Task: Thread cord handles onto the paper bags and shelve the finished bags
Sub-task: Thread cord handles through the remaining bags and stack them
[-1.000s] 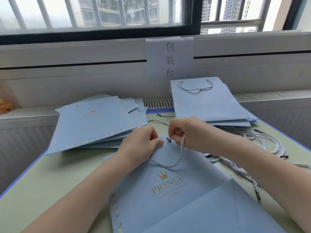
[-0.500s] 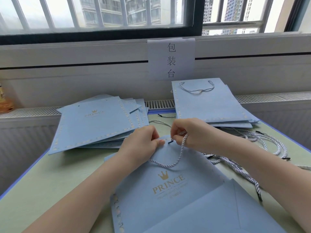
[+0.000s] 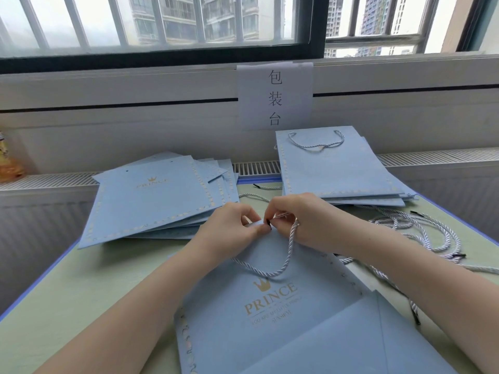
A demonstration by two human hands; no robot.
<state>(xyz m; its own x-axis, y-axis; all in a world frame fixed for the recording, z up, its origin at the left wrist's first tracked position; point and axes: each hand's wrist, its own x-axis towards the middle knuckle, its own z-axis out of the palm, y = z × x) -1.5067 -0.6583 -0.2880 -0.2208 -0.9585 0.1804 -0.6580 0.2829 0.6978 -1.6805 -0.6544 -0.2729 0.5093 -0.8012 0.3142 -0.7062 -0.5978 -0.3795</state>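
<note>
Work surface: pale green table [image 3: 89, 287] with a blue edge, set against a ribbed white radiator cover beneath a barred window.

Item in hand: one flat light-blue paper bag [image 3: 243, 314], matte stock, printed with a gold crown and "PRINCE" and a pale scalloped border, lying face up in front of the person. Its top edge sits under both hands.

Left hand [image 3: 229, 229]: fingers curled, thumb and forefinger pinching the bag's top edge. Right hand [image 3: 299, 220]: fingers curled, pinching the twisted white-and-grey cord handle [image 3: 280, 263] near its black tip, which sits at the bag's top edge between the two hands. Whether the tip has entered a hole cannot be told. The cord hangs in a loose loop across the bag face, its other end running under the left wrist.

Surroundings: to the left, a fanned stack of unthreaded bags [image 3: 151, 201], same stock, punch holes visible near the top edge. At rear right, a stack of finished bags [image 3: 340, 171], the top one carrying a cord loop. Right of the hands, a tangle of loose cords [image 3: 421, 233] with black tips lies on the table. A white paper sign [image 3: 275, 95] with three printed characters hangs on the wall behind. A second blue sheet overlaps the bag's near right corner.
</note>
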